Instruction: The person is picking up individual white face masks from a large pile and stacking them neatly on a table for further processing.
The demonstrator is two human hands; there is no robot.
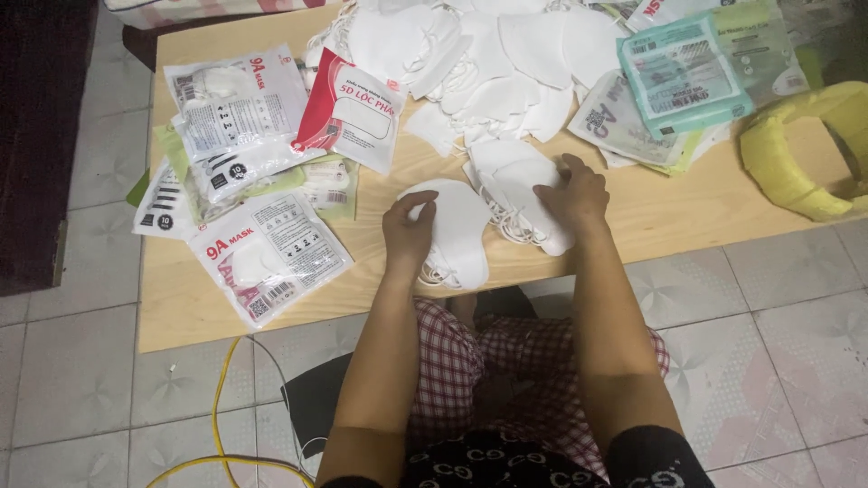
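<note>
On table (687,212): L hand (409,230), R hand (572,192), masks (461,235).

You sit at a low table (687,212) of pale wood on a floor (796,361) of light grey patterned tiles, with dark wooden furniture (36,136) at your left and a yellow cable (217,407) lying on the tiles.

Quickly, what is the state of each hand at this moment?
Left hand: fingers curled on a small stack of white masks at the table edge.
Right hand: rests palm-down, fingers spread, on a second stack of white masks.
</note>
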